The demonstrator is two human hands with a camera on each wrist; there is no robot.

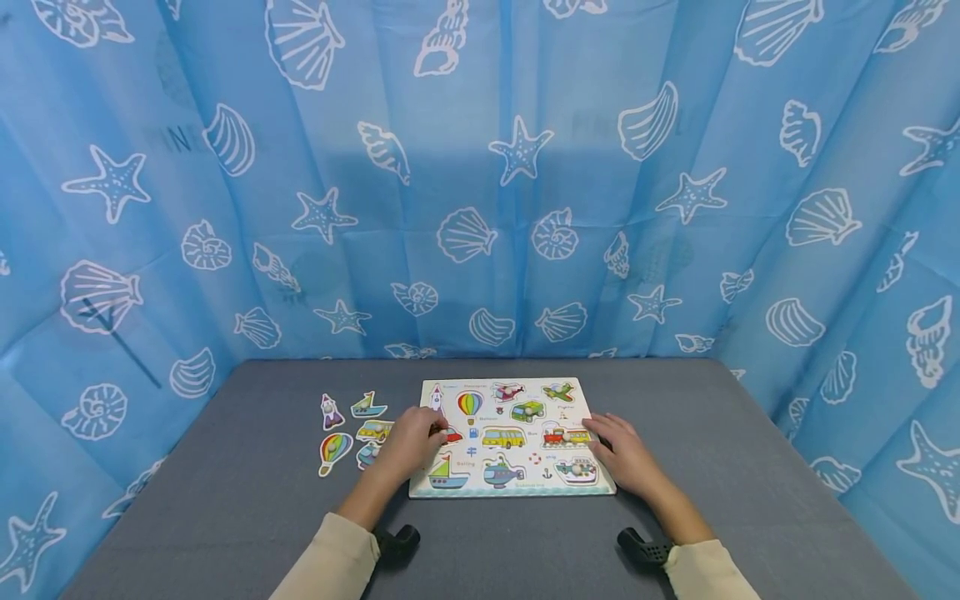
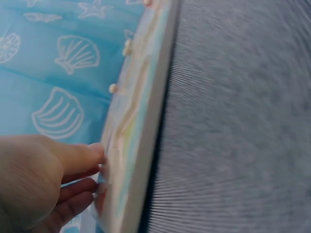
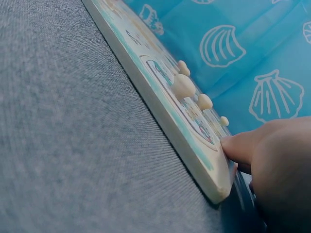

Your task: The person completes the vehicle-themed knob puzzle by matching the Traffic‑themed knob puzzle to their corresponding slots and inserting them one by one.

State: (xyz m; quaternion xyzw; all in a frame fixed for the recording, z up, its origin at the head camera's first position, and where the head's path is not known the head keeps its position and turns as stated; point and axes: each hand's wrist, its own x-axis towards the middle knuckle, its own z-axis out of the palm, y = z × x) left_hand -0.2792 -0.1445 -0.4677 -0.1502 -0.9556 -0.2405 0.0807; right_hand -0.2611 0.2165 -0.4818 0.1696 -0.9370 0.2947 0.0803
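A wooden knob puzzle board (image 1: 525, 493) with printed vehicles lies flat on the grey table. My left hand (image 1: 411, 442) is over its left side, thumb and fingertips pinching at a red car piece (image 1: 453, 435) that they partly cover. In the left wrist view, the thumb and fingers of that hand (image 2: 73, 170) meet close to the board's surface. At the board's right edge rests my right hand (image 1: 624, 454), fingers fairly straight. Its thumb (image 3: 238, 148) touches the board beside the ship piece (image 3: 184, 104) in the right wrist view.
Loose pieces lie left of the board: a rocket (image 1: 331, 412), a sailboat (image 1: 367, 406), a hot-air balloon (image 1: 335, 450), a yellow bus (image 1: 372, 430) and a blue piece (image 1: 367, 454) partly behind my left hand. A blue shell-patterned curtain (image 1: 480, 183) hangs behind the table (image 1: 517, 550).
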